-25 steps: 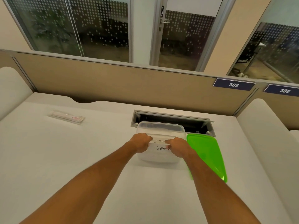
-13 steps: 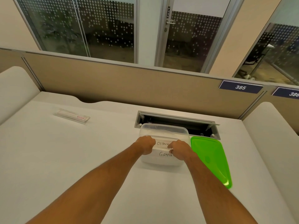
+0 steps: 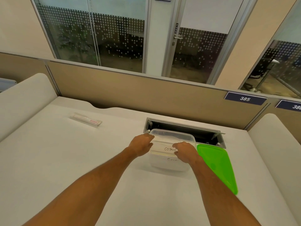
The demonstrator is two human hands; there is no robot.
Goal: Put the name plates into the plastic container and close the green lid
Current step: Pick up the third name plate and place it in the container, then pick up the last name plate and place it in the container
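A clear plastic container stands on the white desk in front of me. A name plate marked OSTRICH lies across its opening, held at both ends: my left hand at the left end, my right hand at the right. Below it, inside the container, a second name plate with partly hidden writing shows through the wall. The green lid lies flat on the desk just right of the container. A third name plate rests alone at the far left of the desk.
A cable slot with an open flap runs just behind the container. A beige partition bounds the desk's far side, with number signs 385 at the right. Low white dividers flank the desk.
The plate marked GIRAFFE has gone down into the container. Both hands now hold the OSTRICH plate higher, at the container's opening, and have spread slightly apart.
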